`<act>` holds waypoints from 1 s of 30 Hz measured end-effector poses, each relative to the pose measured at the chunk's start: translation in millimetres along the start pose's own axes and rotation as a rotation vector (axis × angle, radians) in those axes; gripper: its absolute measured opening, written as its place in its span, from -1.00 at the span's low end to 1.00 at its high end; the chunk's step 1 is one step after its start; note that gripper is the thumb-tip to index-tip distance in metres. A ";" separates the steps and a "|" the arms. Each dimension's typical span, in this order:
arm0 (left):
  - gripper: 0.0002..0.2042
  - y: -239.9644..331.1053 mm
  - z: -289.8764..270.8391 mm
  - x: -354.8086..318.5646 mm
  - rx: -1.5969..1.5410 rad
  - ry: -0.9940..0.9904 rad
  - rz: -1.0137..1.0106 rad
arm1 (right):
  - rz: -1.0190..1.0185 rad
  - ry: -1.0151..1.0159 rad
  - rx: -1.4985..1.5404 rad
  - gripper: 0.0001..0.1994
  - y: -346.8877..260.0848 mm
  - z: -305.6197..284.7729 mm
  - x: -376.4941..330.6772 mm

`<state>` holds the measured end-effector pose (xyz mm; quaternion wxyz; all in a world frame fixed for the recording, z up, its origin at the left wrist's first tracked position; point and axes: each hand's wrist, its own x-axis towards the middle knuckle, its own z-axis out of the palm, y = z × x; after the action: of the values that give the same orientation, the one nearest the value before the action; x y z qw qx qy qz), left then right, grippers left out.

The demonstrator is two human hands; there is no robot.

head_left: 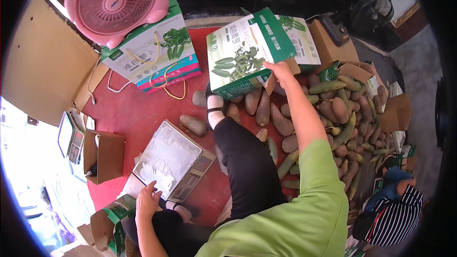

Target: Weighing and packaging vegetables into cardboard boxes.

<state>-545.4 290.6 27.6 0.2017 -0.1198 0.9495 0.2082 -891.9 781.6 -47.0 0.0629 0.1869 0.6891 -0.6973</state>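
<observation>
My right hand (282,73) is stretched forward and grips the near right corner of a green and white carton (238,54) printed with vegetables. A brown cardboard flap sticks out under that hand. The carton is tilted, close to my foot. My left hand (148,201) is low on the left, its fingers apart and nothing in it, beside the near corner of a flat scale (169,156) with a worn, whitish metal plate. Large radishes (278,120), reddish-brown and green, lie between my leg and my right arm, and a single one (193,124) rests beyond the scale.
A big heap of radishes (340,109) covers the right side. A pink fan (116,2) stands with printed cartons (147,52) at the back left. A second scale (71,135) and a brown box (105,154) are at left. Another person (392,214) crouches at lower right.
</observation>
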 end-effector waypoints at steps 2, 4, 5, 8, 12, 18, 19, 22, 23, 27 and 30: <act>-0.60 -0.4 -1.2 -4.8 -0.014 0.009 -0.010 | -0.083 0.012 0.030 -0.72 -1.0 7.6 -22.0; -0.60 6.8 -7.4 -9.9 -0.050 0.005 -0.043 | -0.111 0.020 0.006 -0.73 -9.9 9.0 -44.6; -0.60 6.8 -9.0 -13.0 -0.049 0.021 -0.031 | -0.131 0.038 -0.014 -0.75 -13.6 7.6 -52.4; -0.60 -1.4 -11.4 -20.7 -0.066 0.062 -0.024 | -0.199 0.048 -0.022 -0.76 -32.9 -8.6 -70.4; -0.61 -6.9 -13.4 -27.3 -0.100 0.094 0.001 | -0.318 0.035 -0.330 -0.79 -83.3 -41.5 -106.4; -0.63 -11.9 -15.7 -43.8 -0.132 0.131 0.027 | -0.863 0.070 -1.352 -0.81 -168.4 -10.1 -194.3; -0.64 -13.1 -15.5 -46.6 -0.145 0.146 0.029 | -0.941 0.026 -1.336 -0.80 -176.8 -1.2 -205.9; -0.64 -14.5 -18.6 -53.1 -0.182 0.178 0.029 | -1.089 -0.043 -1.389 -0.79 -197.1 25.5 -233.1; -0.64 -14.6 -18.8 -54.2 -0.189 0.185 0.029 | -1.165 -0.084 -1.341 -0.80 -200.9 31.5 -240.1; -0.58 -29.4 -16.0 -49.9 -0.222 0.314 0.019 | -1.226 -0.170 -1.345 -0.80 -211.4 66.5 -265.9; -0.54 -33.8 -18.8 -49.7 -0.226 0.469 0.051 | -1.392 -0.246 -1.225 -0.83 -211.6 96.2 -277.6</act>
<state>-497.0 259.5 53.1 -0.0440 -0.1626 0.9438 0.2844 -725.7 648.7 245.9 -0.2088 -0.4089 0.8818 -0.1081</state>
